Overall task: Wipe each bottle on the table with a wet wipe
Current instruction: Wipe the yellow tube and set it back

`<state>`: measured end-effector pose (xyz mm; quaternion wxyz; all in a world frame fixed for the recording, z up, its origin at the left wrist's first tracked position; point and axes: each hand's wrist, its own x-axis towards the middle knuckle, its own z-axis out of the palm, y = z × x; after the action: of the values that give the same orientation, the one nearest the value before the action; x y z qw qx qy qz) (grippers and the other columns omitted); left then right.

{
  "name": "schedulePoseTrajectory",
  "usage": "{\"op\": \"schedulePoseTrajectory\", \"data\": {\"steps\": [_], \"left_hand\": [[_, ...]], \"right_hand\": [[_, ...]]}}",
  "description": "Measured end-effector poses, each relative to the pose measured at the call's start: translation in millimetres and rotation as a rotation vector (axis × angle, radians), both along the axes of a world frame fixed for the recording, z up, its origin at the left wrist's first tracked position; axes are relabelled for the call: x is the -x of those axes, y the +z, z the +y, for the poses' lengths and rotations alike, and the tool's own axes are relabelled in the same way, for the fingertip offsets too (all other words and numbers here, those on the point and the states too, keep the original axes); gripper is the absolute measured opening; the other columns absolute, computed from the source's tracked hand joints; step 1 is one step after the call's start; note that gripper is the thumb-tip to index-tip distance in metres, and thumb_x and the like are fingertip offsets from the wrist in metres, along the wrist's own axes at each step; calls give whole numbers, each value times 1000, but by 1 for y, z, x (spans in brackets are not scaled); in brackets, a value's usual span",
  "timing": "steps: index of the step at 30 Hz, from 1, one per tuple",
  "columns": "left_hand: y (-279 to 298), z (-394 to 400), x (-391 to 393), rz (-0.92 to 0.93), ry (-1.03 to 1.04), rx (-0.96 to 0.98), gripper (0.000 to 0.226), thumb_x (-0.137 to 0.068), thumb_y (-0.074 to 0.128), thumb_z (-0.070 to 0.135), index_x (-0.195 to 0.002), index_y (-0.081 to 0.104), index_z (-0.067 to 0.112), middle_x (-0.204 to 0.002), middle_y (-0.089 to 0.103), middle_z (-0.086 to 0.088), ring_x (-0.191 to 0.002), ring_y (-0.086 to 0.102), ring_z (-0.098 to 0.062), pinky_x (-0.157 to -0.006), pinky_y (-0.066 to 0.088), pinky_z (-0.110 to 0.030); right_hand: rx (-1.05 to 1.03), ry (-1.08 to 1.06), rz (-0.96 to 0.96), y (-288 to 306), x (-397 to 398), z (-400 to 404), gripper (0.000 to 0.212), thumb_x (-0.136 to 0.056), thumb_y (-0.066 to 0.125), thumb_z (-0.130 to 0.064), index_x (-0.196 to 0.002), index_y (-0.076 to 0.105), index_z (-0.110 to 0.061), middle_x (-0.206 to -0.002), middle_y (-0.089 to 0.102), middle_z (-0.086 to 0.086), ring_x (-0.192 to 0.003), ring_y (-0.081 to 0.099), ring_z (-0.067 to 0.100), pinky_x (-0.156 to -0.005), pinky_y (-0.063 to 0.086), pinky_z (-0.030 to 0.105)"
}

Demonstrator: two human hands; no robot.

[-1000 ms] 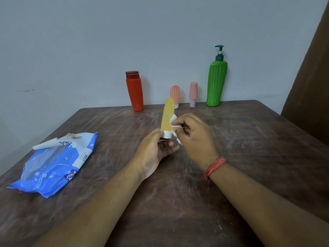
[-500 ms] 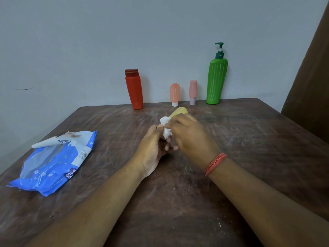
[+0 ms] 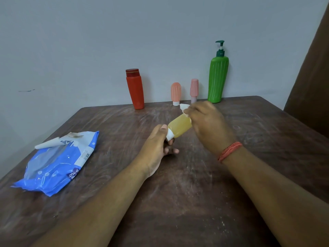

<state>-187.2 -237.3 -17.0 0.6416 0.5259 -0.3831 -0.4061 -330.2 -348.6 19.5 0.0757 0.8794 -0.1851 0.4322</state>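
A small yellow bottle with a white cap is tilted over the table's middle. My left hand pinches its cap end. My right hand grips a white wet wipe wrapped over the bottle's far end. Against the back wall stand a red bottle, a small orange bottle, a small pink bottle and a tall green pump bottle.
A blue wet wipe pack lies on the left of the brown table, its white flap peeled up. A brown panel stands at the right beyond the table edge.
The yellow bottle went from upright to tilted towards the right. My right hand slid the wipe from the cap end up to the bottle's far end.
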Motion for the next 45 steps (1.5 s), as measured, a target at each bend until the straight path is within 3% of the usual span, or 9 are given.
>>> {"op": "schedulePoseTrajectory", "data": {"steps": [4, 9, 22, 26, 30, 34, 37, 42, 45], "left_hand": [[-2, -2, 0, -24, 12, 7, 35, -111, 32, 37, -118, 61, 18, -72, 49, 3, -59, 46, -6, -73, 56, -33], [-7, -2, -2, -53, 2, 6, 34, -111, 34, 39, -116, 58, 16, -67, 49, 8, -53, 37, -7, -76, 58, -34], [-2, -1, -3, 49, 14, 4, 34, -111, 31, 36, -112, 58, 14, -71, 48, 1, -49, 42, -7, -78, 55, -40], [-2, 0, -2, 18, -25, 10, 33, -112, 30, 35, -115, 55, 13, -68, 49, 4, -51, 33, -9, -71, 57, -33], [0, 0, -3, 61, -11, 9, 35, -111, 31, 36, -113, 58, 13, -70, 48, 1, -50, 38, -9, -72, 56, -36], [-1, 1, -2, 55, -33, 9, 35, -111, 31, 36, -117, 57, 14, -68, 49, 3, -52, 33, -10, -70, 57, -34], [0, 1, -2, 67, -21, 16, 36, -111, 32, 36, -116, 60, 15, -69, 49, 2, -52, 40, -9, -70, 55, -35], [-2, 1, -1, 24, -54, 15, 35, -111, 31, 36, -116, 56, 13, -67, 49, 4, -50, 32, -10, -69, 56, -33], [-2, 1, -3, 37, -46, 12, 36, -111, 30, 36, -111, 58, 13, -68, 49, 3, -51, 35, -10, -71, 55, -36]], "right_hand": [[84, 208, 131, -13, -7, 20, 21, -85, 63, -1, -103, 72, -8, -105, 66, 6, -97, 55, 24, -84, 47, 28], [-6, -13, 11, -2, 2, -4, 37, -76, 68, 13, -109, 70, -3, -101, 65, 11, -93, 58, 31, -74, 55, 44], [80, 142, 70, -15, -6, 13, 29, -78, 64, 8, -104, 71, -2, -100, 66, 11, -95, 52, 23, -79, 43, 27], [-70, -15, -101, -5, 1, -1, 30, -79, 66, 10, -106, 71, 1, -99, 66, 14, -92, 58, 30, -78, 54, 42], [65, 153, 73, -13, -5, 16, 28, -80, 66, 6, -106, 71, -4, -101, 66, 10, -93, 56, 26, -77, 47, 32], [-46, 15, -111, -5, -4, 7, 25, -83, 62, 6, -105, 72, 0, -98, 65, 13, -91, 58, 29, -78, 52, 37], [36, 206, 18, -16, -8, 22, 24, -84, 55, 2, -100, 72, -2, -99, 64, 10, -95, 52, 22, -85, 39, 21], [-97, -19, -174, -7, -2, 5, 23, -83, 64, 5, -104, 72, -2, -95, 63, 11, -90, 57, 26, -76, 51, 36], [-12, 144, 3, -16, -9, 19, 24, -82, 62, 4, -103, 72, -4, -98, 63, 9, -95, 54, 23, -82, 43, 25]]}}
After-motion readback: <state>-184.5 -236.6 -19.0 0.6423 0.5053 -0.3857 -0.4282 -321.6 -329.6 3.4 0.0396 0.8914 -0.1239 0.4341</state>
